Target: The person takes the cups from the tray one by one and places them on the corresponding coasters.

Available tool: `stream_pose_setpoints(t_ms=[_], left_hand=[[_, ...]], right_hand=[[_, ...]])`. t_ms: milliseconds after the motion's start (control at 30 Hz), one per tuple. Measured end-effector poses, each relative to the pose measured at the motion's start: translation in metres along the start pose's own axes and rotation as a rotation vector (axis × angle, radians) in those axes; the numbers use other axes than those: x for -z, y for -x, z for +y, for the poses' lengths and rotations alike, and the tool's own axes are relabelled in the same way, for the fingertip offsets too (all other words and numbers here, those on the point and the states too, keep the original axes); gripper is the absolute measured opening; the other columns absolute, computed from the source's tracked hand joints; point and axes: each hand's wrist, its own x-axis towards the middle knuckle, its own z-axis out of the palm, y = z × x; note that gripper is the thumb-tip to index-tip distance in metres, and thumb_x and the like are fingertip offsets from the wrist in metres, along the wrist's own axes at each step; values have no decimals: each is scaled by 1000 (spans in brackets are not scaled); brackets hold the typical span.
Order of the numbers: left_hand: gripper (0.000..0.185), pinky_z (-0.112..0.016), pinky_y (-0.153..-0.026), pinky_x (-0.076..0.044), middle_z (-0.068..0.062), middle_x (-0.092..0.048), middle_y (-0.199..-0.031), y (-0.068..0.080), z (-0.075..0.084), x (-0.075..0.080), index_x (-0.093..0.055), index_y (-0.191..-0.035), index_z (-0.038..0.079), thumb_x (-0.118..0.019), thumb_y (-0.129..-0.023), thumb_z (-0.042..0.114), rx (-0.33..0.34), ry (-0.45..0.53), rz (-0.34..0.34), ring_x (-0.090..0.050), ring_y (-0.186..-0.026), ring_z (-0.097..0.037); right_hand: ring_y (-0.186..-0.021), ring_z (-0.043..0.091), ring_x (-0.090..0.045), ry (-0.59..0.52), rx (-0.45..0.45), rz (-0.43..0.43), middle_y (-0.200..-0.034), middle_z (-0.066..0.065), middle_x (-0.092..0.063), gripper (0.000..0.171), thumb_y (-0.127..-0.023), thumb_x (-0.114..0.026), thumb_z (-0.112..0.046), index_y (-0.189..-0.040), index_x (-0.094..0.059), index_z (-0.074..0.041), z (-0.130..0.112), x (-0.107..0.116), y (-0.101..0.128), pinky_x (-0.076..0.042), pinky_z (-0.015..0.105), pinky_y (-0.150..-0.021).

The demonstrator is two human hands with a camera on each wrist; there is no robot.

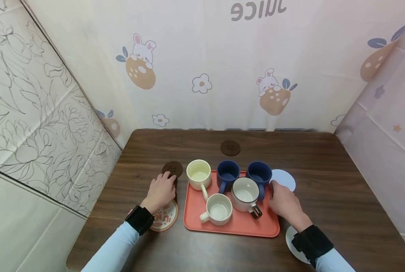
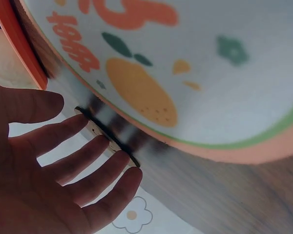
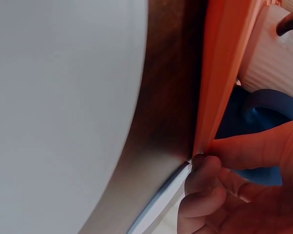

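— Where were the hands?

— The left hand (image 1: 161, 190) lay on the table (image 1: 324, 181) left of the orange tray (image 1: 236, 226), fingers straight and spread, the tips touching a dark brown coaster (image 1: 173, 168). It gripped nothing. The left wrist view showed those fingers (image 2: 83, 165) meeting the coaster's thin edge.

— And the right?

— The right hand (image 1: 285, 204) sat at the tray's right edge. In the right wrist view its fingers (image 3: 210, 180) were curled and the thumb pressed against the orange rim, so it pinched the tray's edge, just beside a pale blue coaster (image 1: 284, 178) lying on the table.

— What was around them?

— Below the left wrist lay a printed coaster (image 1: 166, 217) with orange lettering. A white coaster (image 1: 292, 241) showed partly under the right wrist. On the tray stood five mugs: a cream mug (image 1: 199, 174), two navy mugs (image 1: 228, 174) at the back, a small white mug (image 1: 219, 210) in front, and a white mug with a dark handle (image 1: 245, 194). Another dark brown coaster (image 1: 230, 147) lay farther back, well apart from the hands. Printed cloth with rabbits (image 1: 142, 51) hung behind the table.
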Motion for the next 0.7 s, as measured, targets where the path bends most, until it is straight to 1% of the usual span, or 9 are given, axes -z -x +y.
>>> stream_pose_setpoints(t_ms=[133,200,400,700], left_hand=[[42,-63,-103,-45,-20,-52,-151,-4,0,-2,-64,-143,5,-64,-103,19,-2,11,-8,-52,-134,-43],[42,-64,-103,-45,-21,-52,-150,-5,0,-3,-64,-142,4,-65,-103,19,-9,14,0,-52,-134,-43],[42,-63,-102,-45,-22,-53,-147,-2,-1,-3,-63,-142,3,-65,-103,17,-3,36,7,-51,-134,-43],[44,-64,-104,-44,-22,-51,-150,-7,-2,-1,-62,-144,3,-65,-103,17,-25,35,-2,-51,-137,-41]], right_hand=[[-70,26,-58,3,-1,5,-90,15,-60,39,-87,-71,2,-122,-55,9,-1,0,1,-49,36,-57],[-70,26,-58,0,-4,-1,-89,15,-61,40,-87,-70,2,-123,-55,10,-1,0,1,-49,36,-58],[-70,24,-59,-11,-4,-3,-90,14,-62,41,-89,-71,1,-126,-55,10,0,-2,4,-51,35,-60],[-71,26,-59,28,-6,11,-92,15,-62,41,-88,-73,2,-124,-55,10,-3,-4,2,-51,36,-58]])
